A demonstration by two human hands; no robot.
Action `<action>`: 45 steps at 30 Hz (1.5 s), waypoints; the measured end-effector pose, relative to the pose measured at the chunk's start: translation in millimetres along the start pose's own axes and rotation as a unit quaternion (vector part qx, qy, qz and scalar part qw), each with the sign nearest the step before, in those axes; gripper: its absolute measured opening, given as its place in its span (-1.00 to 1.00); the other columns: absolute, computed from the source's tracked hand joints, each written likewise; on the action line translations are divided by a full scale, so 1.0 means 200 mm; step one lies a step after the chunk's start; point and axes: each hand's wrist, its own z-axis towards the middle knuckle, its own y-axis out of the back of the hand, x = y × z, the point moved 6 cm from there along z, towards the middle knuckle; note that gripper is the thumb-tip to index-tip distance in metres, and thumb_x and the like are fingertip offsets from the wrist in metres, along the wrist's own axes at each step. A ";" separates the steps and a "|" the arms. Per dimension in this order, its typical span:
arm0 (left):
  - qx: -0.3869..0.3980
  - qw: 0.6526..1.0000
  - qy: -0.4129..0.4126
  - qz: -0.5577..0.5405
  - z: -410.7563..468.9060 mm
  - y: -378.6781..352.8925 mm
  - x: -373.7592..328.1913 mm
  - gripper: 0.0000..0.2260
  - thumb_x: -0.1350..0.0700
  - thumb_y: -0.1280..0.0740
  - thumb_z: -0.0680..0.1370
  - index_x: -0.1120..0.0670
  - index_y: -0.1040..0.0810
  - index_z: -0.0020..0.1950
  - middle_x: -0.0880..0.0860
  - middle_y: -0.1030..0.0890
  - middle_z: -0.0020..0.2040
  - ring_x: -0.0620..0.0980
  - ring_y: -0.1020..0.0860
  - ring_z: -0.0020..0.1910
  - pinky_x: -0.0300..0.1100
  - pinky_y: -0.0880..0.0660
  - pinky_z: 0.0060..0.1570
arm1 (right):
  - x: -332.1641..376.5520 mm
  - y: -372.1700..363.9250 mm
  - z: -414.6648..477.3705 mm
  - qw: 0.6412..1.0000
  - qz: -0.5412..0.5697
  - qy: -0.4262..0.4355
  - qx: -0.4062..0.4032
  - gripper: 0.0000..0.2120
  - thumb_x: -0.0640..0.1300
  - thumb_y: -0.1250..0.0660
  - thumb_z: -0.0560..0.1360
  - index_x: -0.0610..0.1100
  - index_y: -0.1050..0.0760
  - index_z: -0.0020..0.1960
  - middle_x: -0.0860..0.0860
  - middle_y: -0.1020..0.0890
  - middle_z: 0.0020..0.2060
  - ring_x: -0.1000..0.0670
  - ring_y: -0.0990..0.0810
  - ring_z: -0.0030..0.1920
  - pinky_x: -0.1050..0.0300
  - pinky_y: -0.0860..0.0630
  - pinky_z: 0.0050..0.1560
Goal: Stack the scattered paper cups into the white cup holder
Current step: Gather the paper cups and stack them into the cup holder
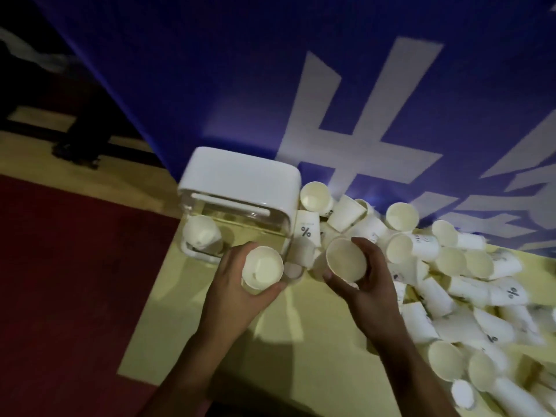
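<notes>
Here, head view. The left hand [237,284] is curled round a cup [262,267], thumb on its near wall and fingers on the far side, with the cup's mouth facing up at the camera. The right hand [367,284] grips a second cup [346,260] in like manner (thumb at the left wall, fingers over the far rim); this mouth tilts toward the camera. The two cups are near each other but apart, both just in front of the holder [240,176]. The holder, white-topped with a clear front, stands at the far left corner of the table [285,341]; an inner cup [201,236] shows through its clear wall. A pile [451,281] of loose cups lies to the right, reaching the holder's side. A blue banner [210,70] hangs behind; red carpet [75,266] lies to the left. Both forearms enter from the lower edge and converge toward the holder.
</notes>
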 end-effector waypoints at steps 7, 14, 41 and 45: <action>-0.036 0.999 0.031 -0.012 0.15 0.38 0.30 -0.24 -0.27 -0.56 0.30 -0.18 -0.39 0.45 -0.27 -0.47 0.32 -0.22 -0.45 0.31 -0.27 -0.47 0.14 | 0.09 -0.46 0.01 1.000 0.013 0.001 0.017 -0.33 -0.01 -0.66 0.28 0.20 -0.43 0.29 0.18 -0.60 0.22 0.10 -0.59 0.23 -0.05 -0.58 0.21; -0.087 0.996 0.034 0.002 0.30 0.53 0.44 -0.32 -0.03 -0.65 0.32 -0.11 -0.46 0.37 -0.23 -0.52 0.25 -0.15 -0.51 0.23 -0.23 -0.49 0.17 | 0.17 -0.68 0.02 0.999 0.047 0.006 0.021 -0.36 0.12 -0.62 0.24 0.17 -0.48 0.26 0.15 -0.63 0.19 0.05 -0.61 0.21 -0.08 -0.58 0.20; 0.061 0.967 0.184 -0.166 0.41 0.43 0.83 -0.25 0.23 -0.50 0.43 -0.12 -0.34 0.56 -0.30 -0.54 0.31 -0.36 -0.53 0.25 -0.17 -0.52 0.28 | 0.17 -1.31 0.16 0.978 -0.127 0.150 0.078 -0.25 0.14 -0.61 0.37 -0.10 -0.40 0.42 0.09 -0.54 0.31 0.08 -0.53 0.30 0.15 -0.53 0.22; 0.006 0.952 0.219 -0.213 0.44 0.49 0.83 -0.72 0.06 -0.25 0.70 -0.13 -0.55 0.39 -0.23 -0.63 0.25 -0.27 -0.55 0.28 -0.27 -0.48 0.29 | 0.09 -1.37 0.20 0.974 -0.174 0.124 0.079 -0.22 0.23 -0.57 0.37 -0.02 -0.37 0.46 0.14 -0.53 0.32 0.18 -0.50 0.28 0.40 -0.42 0.19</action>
